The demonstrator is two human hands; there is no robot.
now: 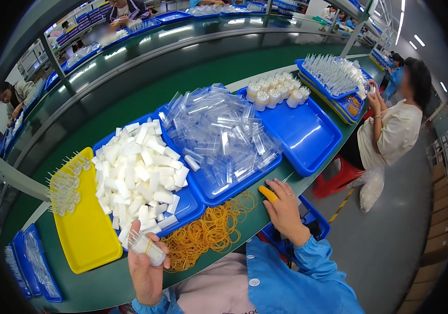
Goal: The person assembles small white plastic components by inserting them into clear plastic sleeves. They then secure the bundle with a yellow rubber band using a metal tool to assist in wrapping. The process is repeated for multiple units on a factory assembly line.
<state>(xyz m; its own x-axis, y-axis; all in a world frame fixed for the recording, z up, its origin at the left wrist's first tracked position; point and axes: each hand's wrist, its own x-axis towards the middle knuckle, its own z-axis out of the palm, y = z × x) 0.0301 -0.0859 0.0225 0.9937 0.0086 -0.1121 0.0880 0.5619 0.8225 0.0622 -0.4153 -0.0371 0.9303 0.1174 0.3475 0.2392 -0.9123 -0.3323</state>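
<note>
My left hand (148,275) is closed around a small bundle of clear and white plastic pieces (148,248), bound with a rubber band, thin stems pointing up. Beside it lies a heap of tan rubber bands (200,233) on the green table. White, foam-like blocks (140,165) fill a blue tray just beyond that hand. To the right, my right hand (287,212) hovers at or rests on the table edge, fingers apart and holding nothing; one finger wears a yellow finger cot (268,193). Clear plastic sleeves (219,133) are piled in the blue tray ahead of it.
At left, a yellow tray (88,238) carries similar stemmed bundles (68,186). A blue tray (308,144) at right holds white banded bundles (276,89). Farther right, a person (391,123) sits on a red stool (334,180) by stacked trays. A conveyor belt (182,78) runs behind.
</note>
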